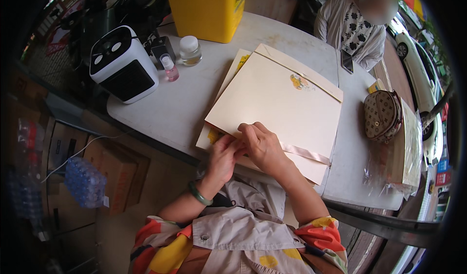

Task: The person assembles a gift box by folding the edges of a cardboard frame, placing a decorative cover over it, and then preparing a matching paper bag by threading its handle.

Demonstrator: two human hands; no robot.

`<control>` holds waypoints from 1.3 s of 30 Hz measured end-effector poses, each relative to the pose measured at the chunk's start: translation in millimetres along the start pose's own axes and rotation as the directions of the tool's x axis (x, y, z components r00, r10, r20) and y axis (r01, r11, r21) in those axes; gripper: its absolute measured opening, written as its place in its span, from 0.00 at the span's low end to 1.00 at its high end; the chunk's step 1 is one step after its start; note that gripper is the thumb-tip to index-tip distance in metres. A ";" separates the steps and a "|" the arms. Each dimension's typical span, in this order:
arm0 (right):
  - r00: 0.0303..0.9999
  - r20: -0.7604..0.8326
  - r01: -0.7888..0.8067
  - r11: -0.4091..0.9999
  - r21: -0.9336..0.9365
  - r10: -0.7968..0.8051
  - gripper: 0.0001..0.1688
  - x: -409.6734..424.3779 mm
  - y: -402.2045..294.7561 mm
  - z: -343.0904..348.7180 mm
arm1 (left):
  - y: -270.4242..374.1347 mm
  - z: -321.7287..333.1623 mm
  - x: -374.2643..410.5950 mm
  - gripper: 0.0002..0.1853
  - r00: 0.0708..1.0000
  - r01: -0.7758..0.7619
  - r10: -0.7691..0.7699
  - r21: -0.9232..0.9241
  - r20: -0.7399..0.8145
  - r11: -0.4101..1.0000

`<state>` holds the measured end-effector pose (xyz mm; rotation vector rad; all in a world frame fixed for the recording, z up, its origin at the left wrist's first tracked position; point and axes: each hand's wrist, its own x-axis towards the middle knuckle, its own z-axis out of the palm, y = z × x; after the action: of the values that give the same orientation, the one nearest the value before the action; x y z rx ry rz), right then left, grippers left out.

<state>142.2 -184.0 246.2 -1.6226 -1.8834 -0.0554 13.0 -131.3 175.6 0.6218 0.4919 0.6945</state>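
Note:
A large flat cream paper folder or envelope (270,95) lies on top of another cream one with yellow flower prints (237,62) at its edges. A pale pink ribbon (306,153) runs along the near edge of the upper one. My left hand (224,155), a green bangle on its wrist, has its fingers bent at the near left edge. Beside it, my right hand (261,144) touches the same edge with curled fingertips. The fingers of both hands meet there; whatever they pinch is hidden.
The grey-white table (146,117) bears a white fan-like appliance (124,66), a pink spray bottle (170,69), a glass jar (190,51), a yellow box (208,15), a phone (347,61), a patterned bag (381,116) and a plastic-wrapped box (405,150). Another person (352,25) sits opposite.

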 end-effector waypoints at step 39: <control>0.993 0.081 -0.101 0.969 0.227 0.084 0.22 -10.5 -5.8 -24.3 | 87.2 -11.2 -43.5 0.14 0.972 -0.056 -0.170 0.859 0.165 0.509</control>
<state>147.9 -204.9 262.4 -1.5662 -1.7892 0.2551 -60.7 -105.7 235.0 1.6290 0.6324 0.2440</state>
